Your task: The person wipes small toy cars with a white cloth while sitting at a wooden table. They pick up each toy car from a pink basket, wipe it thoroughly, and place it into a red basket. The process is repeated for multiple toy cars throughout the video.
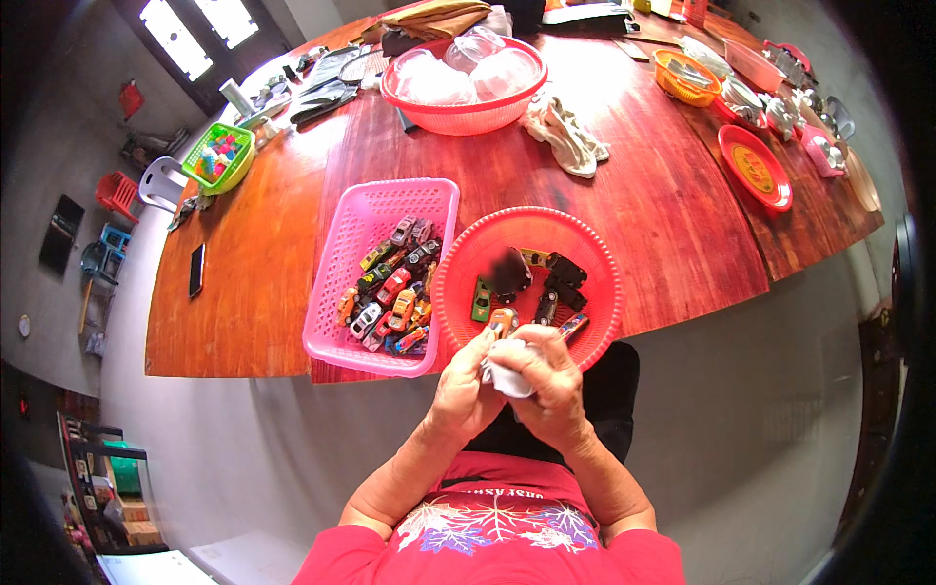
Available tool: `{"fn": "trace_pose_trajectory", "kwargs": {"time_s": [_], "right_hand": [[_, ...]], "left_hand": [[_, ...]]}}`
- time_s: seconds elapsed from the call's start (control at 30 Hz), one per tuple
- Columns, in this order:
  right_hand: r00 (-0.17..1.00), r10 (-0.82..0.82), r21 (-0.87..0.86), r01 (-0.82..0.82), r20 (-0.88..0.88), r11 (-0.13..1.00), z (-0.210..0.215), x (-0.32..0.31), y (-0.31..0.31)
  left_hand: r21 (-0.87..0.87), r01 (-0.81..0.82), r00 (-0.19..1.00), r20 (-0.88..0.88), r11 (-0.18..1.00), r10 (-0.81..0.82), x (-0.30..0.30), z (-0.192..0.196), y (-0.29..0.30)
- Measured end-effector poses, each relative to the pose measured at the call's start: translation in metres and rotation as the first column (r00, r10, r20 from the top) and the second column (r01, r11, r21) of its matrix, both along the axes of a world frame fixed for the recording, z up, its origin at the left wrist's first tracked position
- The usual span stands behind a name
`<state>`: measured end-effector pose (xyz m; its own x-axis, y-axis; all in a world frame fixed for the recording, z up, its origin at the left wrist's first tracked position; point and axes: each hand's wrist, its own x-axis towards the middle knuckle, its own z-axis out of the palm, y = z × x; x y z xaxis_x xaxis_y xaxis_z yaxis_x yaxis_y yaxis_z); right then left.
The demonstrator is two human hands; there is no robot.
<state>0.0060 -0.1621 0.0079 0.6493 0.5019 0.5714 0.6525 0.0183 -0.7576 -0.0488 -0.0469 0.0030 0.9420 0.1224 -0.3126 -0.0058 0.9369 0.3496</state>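
Observation:
Both my hands meet over the near rim of a round red basket (450, 244). My left hand (462, 390) is closed, pinching an orange toy car (502, 322) at its fingertips. My right hand (548, 375) grips a crumpled white cloth (509, 381) against the underside of that car, and the fingers partly hide both. Inside the red basket lie several toy cars, among them a green car (482, 299) and a dark car (547, 306). Just left of it, touching or nearly so, a pink rectangular basket (336, 234) holds a heap of colourful toy cars (394, 283).
Farther back on the wooden table (663, 214) stands a large pink basket (463, 119) of clear plastic, beside a rumpled cloth (567, 136). A phone (197, 270) and a green basket (244, 161) are at left. A red plate (726, 156) and an orange basket (687, 93) sit at right.

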Motion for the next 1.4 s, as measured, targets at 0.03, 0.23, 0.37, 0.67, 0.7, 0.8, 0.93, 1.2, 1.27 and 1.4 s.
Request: {"fn": "trace_pose_trajectory", "kwargs": {"time_s": [0.03,0.23,0.37,0.67,0.7,0.8,0.93,1.2,1.27,1.4], "right_hand": [[0.999,-0.034,0.038,0.035,-0.027,0.999,0.006,0.004,0.001],[0.964,-0.185,0.071,0.201,-0.191,0.977,-0.001,0.037,-0.008],[0.878,0.11,0.221,-0.004,-0.467,0.975,0.015,0.037,-0.019],[0.502,0.34,0.304,-0.155,-0.795,0.94,0.005,0.03,-0.023],[0.506,0.319,0.298,-0.125,-0.802,0.946,0.001,0.032,-0.022],[0.518,0.294,0.312,-0.054,-0.803,0.948,0.007,0.031,-0.025],[0.727,0.343,0.291,-0.203,-0.595,0.935,0.013,0.027,-0.014],[0.401,0.38,0.335,-0.18,-0.833,0.925,0.009,0.027,-0.032],[0.474,0.4,0.379,-0.144,-0.784,0.914,0.005,0.025,-0.034],[0.809,0.333,0.198,-0.27,-0.484,0.942,0.009,0.025,-0.027]], "left_hand": [[0.067,0.002,1.0,-0.005,0.998,-0.002,-0.001,0.0,-0.002],[0.361,0.174,0.97,0.095,0.916,-0.222,-0.016,-0.001,0.007],[0.66,0.184,0.973,-0.018,0.728,-0.23,-0.018,0.002,0.009],[0.907,0.051,0.979,0.038,0.418,-0.202,-0.026,-0.003,0.006],[0.895,0.051,0.976,0.049,0.443,-0.211,-0.027,0.001,0.006],[0.881,0.07,0.973,0.043,0.468,-0.227,-0.027,0.009,0.007],[0.9,0.067,0.962,0.055,0.43,-0.266,-0.027,0.002,0.007],[0.818,0.137,0.972,-0.001,0.558,-0.237,-0.031,0.004,0.013],[0.823,0.074,0.979,0.048,0.563,-0.198,-0.027,0.001,0.013],[0.865,0.079,0.977,0.032,0.496,-0.211,-0.021,0.003,0.015]]}}
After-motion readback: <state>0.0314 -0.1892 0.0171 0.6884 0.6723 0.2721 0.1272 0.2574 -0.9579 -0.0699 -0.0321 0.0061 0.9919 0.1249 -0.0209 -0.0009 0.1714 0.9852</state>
